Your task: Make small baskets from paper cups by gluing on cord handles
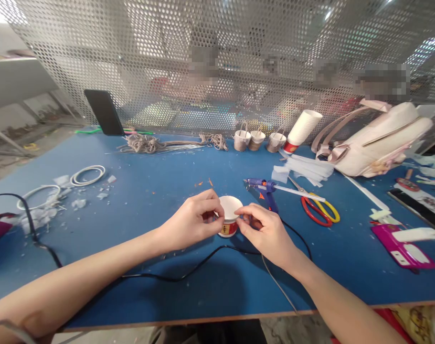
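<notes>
A short paper cup (228, 229) with a red and gold printed side and a white rim stands upright on the blue table. At its left side my left hand (199, 216) is closed, thumb and forefinger pinching at the wall just below the rim. Opposite it, my right hand (262, 228) pinches at the right side of the rim. A thin grey cord (279, 283) runs from beneath my right hand to the table's front edge; whether its other end lies in my fingers is hidden. Behind my right hand rests a blue glue gun (263, 186) with a clear glue stick.
Red and yellow scissors (319, 211) lie right of the glue gun. Several cord-wrapped cups (242, 140), a cup stack (303, 129) and grey cord bundles (142, 143) line the mesh panel (174, 71). A black cable (188, 273) crosses in front. White rings (88, 175) lie left, a bag (378, 138) right.
</notes>
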The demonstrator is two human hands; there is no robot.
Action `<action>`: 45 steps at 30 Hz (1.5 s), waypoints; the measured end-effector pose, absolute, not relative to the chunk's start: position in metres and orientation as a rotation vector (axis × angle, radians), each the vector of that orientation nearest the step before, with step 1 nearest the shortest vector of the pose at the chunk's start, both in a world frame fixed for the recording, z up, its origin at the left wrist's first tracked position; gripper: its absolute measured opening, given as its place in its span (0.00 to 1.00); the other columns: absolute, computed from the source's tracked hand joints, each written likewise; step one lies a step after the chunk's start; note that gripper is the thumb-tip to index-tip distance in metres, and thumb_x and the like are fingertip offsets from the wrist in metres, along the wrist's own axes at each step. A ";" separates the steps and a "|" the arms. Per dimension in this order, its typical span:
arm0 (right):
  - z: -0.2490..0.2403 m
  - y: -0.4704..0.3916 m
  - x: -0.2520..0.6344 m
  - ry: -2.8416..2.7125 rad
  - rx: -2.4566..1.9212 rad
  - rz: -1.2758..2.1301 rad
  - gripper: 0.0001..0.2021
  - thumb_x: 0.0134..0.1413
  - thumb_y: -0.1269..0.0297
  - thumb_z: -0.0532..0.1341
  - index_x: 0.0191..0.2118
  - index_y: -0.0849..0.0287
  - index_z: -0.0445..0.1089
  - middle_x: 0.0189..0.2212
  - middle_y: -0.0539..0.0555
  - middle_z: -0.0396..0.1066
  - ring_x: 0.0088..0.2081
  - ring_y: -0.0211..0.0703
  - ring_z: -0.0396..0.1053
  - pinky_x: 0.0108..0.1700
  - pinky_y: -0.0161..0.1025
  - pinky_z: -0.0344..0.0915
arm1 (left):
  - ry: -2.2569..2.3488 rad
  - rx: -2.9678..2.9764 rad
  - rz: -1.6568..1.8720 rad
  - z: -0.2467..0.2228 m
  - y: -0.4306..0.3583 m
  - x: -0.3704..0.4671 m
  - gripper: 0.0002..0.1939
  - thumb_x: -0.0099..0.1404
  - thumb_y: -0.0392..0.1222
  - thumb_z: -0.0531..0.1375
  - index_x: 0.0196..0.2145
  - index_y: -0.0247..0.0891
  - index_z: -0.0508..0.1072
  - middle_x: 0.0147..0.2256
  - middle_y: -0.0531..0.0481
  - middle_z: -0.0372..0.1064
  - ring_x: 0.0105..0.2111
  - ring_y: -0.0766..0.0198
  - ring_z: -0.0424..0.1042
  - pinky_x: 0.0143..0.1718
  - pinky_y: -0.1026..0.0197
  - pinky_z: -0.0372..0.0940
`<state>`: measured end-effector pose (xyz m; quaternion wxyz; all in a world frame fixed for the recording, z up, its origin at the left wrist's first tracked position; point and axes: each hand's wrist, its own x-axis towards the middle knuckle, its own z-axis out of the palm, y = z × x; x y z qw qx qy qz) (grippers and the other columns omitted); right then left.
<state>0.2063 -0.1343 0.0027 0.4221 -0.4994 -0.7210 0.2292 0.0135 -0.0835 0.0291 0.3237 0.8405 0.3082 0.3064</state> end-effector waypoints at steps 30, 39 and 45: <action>0.022 -0.144 0.208 -1.971 -1.180 0.598 0.07 0.60 0.68 0.54 0.36 0.57 0.70 0.26 0.49 0.69 0.24 0.35 0.64 0.26 0.33 0.63 | 1.035 2.191 0.897 0.027 -0.081 0.015 0.08 0.59 0.34 0.56 0.27 0.35 0.75 0.25 0.52 0.65 0.23 0.72 0.61 0.23 0.69 0.58; 0.036 -0.151 0.235 -2.382 -1.284 0.373 0.10 0.61 0.58 0.55 0.36 0.57 0.70 0.30 0.52 0.74 0.31 0.42 0.71 0.34 0.38 0.65 | 1.105 1.949 0.822 0.026 -0.074 0.012 0.09 0.53 0.31 0.54 0.29 0.34 0.73 0.26 0.53 0.66 0.21 0.72 0.60 0.22 0.68 0.58; 0.029 -0.118 0.285 -1.997 -2.075 0.211 0.18 0.54 0.49 0.58 0.20 0.54 0.65 0.16 0.49 0.68 0.21 0.44 0.66 0.24 0.38 0.56 | 1.087 1.965 0.810 0.024 -0.075 0.011 0.08 0.55 0.31 0.54 0.29 0.34 0.73 0.27 0.53 0.66 0.21 0.72 0.60 0.22 0.68 0.57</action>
